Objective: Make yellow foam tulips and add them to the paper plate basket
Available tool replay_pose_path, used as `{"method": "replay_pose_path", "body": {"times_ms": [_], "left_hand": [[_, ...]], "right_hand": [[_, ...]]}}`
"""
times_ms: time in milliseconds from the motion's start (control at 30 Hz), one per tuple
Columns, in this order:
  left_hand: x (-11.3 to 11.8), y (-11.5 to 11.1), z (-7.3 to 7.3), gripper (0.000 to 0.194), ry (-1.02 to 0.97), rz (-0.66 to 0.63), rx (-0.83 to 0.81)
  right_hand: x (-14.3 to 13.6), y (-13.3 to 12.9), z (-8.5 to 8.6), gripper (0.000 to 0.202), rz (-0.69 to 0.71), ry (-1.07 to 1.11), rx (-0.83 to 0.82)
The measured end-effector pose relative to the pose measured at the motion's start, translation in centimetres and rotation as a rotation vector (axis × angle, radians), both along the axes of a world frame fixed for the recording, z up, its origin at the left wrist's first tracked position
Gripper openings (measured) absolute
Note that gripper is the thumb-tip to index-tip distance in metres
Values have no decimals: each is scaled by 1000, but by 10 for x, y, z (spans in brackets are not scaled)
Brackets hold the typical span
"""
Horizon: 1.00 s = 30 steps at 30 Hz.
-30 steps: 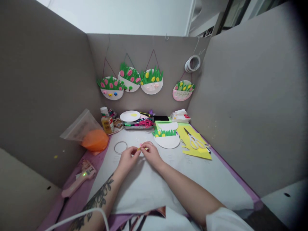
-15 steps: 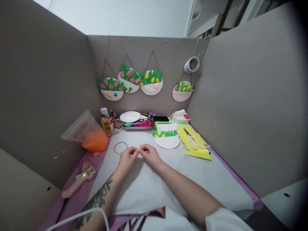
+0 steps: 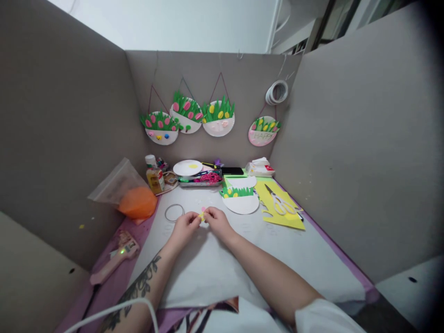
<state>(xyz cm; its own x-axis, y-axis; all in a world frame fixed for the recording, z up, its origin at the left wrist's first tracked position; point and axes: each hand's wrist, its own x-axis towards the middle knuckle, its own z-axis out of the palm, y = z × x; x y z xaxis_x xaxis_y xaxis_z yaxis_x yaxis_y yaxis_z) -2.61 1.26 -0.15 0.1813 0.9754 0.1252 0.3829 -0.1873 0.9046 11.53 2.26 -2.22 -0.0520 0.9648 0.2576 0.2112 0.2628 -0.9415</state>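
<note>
Between the fingertips of both hands is a small yellow paper piece [image 3: 202,216]. My left hand [image 3: 186,225] pinches it from the left, and my right hand [image 3: 217,222] pinches it from the right. Its exact shape is partly hidden by the fingers. A small pink piece [image 3: 203,209] lies just beyond the fingertips. Past my right hand lies a white half-round paper plate [image 3: 241,206] with green paper grass and yellow paper flowers along its straight top. A thin grey ring [image 3: 174,212] rests beyond my left hand.
White scissors [image 3: 282,205] lie on yellow paper [image 3: 287,222] at right. A pink glue gun [image 3: 114,261], an orange-filled bag [image 3: 137,202] and a glue bottle [image 3: 155,178] stand left. Behind are a supply tray [image 3: 197,184] and a phone [image 3: 232,171]. Decorated plates [image 3: 218,129] hang on the back panel.
The yellow piece shows more of its face between the fingertips, which have moved slightly apart. The other things have stayed in place.
</note>
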Motion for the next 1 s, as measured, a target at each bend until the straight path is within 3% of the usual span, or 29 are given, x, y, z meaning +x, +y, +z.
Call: {"method": "replay_pose_path", "body": {"times_ms": [367, 600, 667, 833, 1000], "left_hand": [[-2, -1, -1, 28, -22, -34, -58], [-5, 2, -4, 25, -14, 4, -41], [-6, 3, -5, 23, 4, 24, -22], [-5, 4, -4, 20, 65, 113, 67], [-4, 3, -5, 20, 101, 100, 155]], "right_hand": [[5, 0, 1, 17, -5, 10, -27], [6, 6, -7, 19, 25, -37, -36], [6, 5, -7, 17, -17, -76, 23], [6, -10, 6, 13, -145, -309, 393], [3, -18, 14, 14, -89, -516, 455]]}}
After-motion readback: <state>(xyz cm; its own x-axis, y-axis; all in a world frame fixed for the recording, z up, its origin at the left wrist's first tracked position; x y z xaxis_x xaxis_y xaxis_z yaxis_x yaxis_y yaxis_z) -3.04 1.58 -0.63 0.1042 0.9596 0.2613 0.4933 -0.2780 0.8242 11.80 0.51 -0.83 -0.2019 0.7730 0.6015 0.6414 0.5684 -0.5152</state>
